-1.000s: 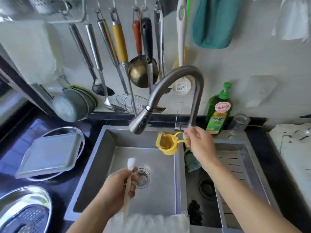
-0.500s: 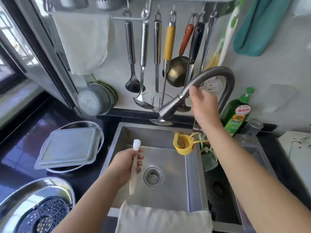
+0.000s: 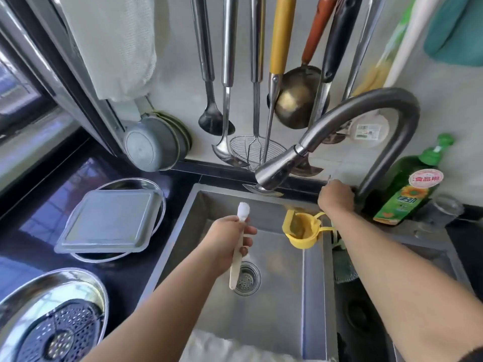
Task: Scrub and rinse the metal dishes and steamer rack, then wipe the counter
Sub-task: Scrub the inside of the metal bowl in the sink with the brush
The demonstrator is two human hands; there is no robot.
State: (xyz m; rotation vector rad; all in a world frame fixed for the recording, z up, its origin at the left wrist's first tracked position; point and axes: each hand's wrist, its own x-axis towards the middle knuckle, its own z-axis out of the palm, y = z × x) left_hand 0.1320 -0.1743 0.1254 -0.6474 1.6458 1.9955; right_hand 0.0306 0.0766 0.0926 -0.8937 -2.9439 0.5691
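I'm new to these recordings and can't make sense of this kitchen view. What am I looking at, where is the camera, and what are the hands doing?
There is no machine here: the camera sits on a person's head, looking down at their own two arms over a sink. The left hand grips a brush with a white tip above the drain. The right hand reaches to the base of the tap, apparently at its lever. No water shows. On the dark counter to the left wait a square metal tray lying on a round dish, and a perforated steamer rack in another dish. A green soap bottle stands at the right.
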